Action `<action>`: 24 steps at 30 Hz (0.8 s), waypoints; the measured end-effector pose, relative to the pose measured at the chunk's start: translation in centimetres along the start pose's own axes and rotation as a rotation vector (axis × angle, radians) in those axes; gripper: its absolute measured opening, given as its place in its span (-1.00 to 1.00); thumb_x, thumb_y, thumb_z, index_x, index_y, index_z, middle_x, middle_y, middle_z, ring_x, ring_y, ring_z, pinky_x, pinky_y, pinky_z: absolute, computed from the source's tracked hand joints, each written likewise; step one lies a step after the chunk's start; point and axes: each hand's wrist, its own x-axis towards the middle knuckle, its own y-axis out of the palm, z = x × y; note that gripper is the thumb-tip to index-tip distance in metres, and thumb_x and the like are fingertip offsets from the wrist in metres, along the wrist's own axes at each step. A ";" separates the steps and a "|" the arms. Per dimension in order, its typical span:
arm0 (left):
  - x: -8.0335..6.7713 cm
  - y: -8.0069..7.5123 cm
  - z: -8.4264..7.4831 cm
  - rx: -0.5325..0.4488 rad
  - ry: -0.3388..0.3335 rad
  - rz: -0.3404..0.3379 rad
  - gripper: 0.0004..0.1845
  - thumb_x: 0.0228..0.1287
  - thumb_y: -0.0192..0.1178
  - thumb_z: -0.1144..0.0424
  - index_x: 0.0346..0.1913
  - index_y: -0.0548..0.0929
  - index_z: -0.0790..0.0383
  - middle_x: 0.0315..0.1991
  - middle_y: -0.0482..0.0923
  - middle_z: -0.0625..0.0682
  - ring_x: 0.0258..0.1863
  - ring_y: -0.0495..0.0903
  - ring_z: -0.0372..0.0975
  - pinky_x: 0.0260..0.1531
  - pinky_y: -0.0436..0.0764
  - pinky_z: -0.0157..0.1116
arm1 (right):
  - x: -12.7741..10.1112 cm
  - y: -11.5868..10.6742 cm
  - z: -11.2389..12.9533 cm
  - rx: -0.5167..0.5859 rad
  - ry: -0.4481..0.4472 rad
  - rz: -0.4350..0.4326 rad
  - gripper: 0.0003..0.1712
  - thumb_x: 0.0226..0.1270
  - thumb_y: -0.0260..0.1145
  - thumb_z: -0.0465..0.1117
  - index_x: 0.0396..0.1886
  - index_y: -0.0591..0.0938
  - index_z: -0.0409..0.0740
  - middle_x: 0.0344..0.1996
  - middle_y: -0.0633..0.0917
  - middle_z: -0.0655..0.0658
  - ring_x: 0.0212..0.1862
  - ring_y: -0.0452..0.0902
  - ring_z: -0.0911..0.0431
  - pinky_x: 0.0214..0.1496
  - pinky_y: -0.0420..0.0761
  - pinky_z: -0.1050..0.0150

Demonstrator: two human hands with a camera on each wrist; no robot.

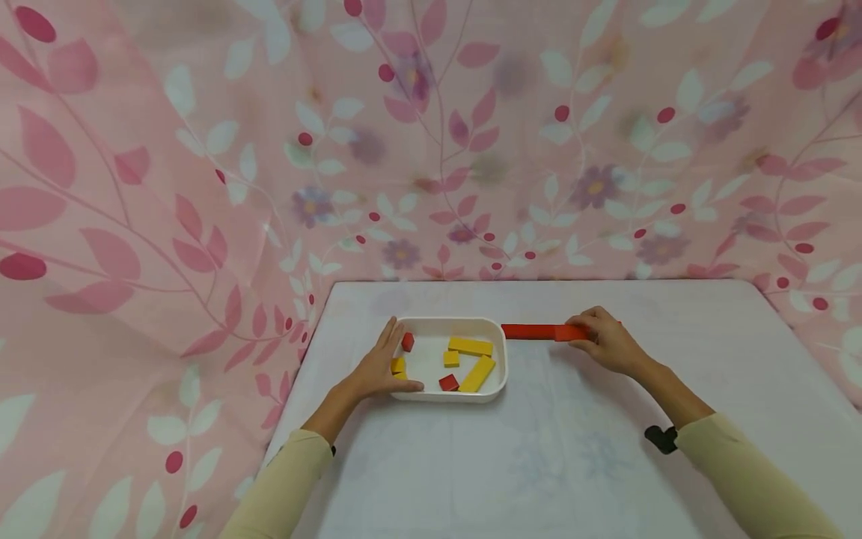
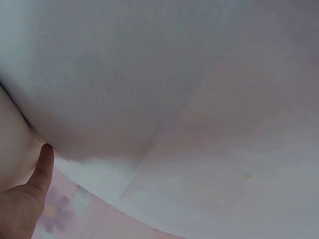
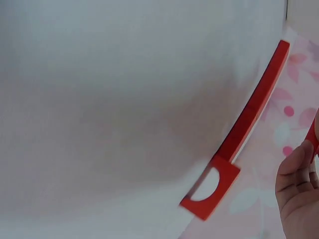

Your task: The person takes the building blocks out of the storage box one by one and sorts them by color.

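My left hand (image 1: 373, 372) rests against the left end of a white tray (image 1: 503, 367), thumb over the near rim and fingers extended along the far side. Red and yellow blocks lie inside, including a long yellow block (image 1: 477, 374) and a small red block (image 1: 449, 382). To the right of the tray, my right hand (image 1: 609, 344) pinches a red block (image 1: 569, 332) between thumb and fingers. Beneath that hand runs a row of red blocks (image 3: 256, 102), starting at the tray's right side. A red arch block (image 3: 217, 194) with a half-round cutout ends the row.
A white cloth (image 1: 431, 464) covers the table. Pink floral fabric (image 1: 438, 150) hangs behind and to the left of it. Near the right sleeve is a dark patch (image 1: 661, 439).
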 end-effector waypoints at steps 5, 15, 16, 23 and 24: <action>0.0 0.0 0.0 0.002 0.006 0.002 0.41 -0.21 0.45 -0.39 0.61 -0.21 -0.04 0.63 -0.39 0.05 0.57 0.00 0.09 0.33 0.30 0.24 | -0.8 -1.3 -1.8 -0.041 0.014 -0.025 -0.63 0.12 0.50 -0.35 -0.04 0.68 -0.24 -0.20 0.58 -0.25 -0.30 0.41 0.03 -0.34 0.49 0.32; 0.1 -0.1 0.2 0.007 -0.014 0.010 0.43 -0.25 0.42 -0.45 0.61 -0.23 -0.08 0.63 -0.43 -0.04 0.58 -0.02 0.06 0.37 0.26 0.21 | -2.2 -3.9 -5.0 -0.086 0.091 -0.016 -0.60 0.13 0.48 -0.36 -0.03 0.62 -0.38 -0.19 0.60 -0.33 -0.36 0.52 0.03 -0.39 0.56 0.42; 0.1 -0.2 0.3 0.008 -0.017 0.010 0.44 -0.26 0.41 -0.47 0.61 -0.23 -0.08 0.63 -0.43 -0.05 0.58 -0.02 0.05 0.37 0.26 0.21 | -2.3 -4.0 -5.4 -0.090 0.104 -0.009 -0.60 0.14 0.48 -0.36 -0.03 0.62 -0.39 -0.18 0.60 -0.34 -0.36 0.53 0.02 -0.38 0.56 0.41; 0.2 0.0 0.3 0.003 -0.019 0.011 0.43 -0.26 0.39 -0.50 0.61 -0.22 -0.10 0.63 -0.44 -0.07 0.56 0.02 0.07 0.35 0.28 0.23 | -3.4 -4.7 -8.0 -0.176 0.146 -0.004 -0.61 0.15 0.48 -0.31 -0.04 0.63 -0.36 -0.15 0.57 -0.40 -0.31 0.47 -0.06 -0.31 0.57 0.13; 0.2 0.1 0.3 0.003 -0.019 0.011 0.43 -0.26 0.39 -0.49 0.61 -0.22 -0.10 0.63 -0.44 -0.07 0.57 0.01 0.07 0.35 0.28 0.22 | -3.5 -4.7 -8.4 -0.191 0.144 -0.004 -0.61 0.15 0.48 -0.31 -0.04 0.63 -0.36 -0.15 0.57 -0.41 -0.29 0.48 -0.08 -0.28 0.59 0.06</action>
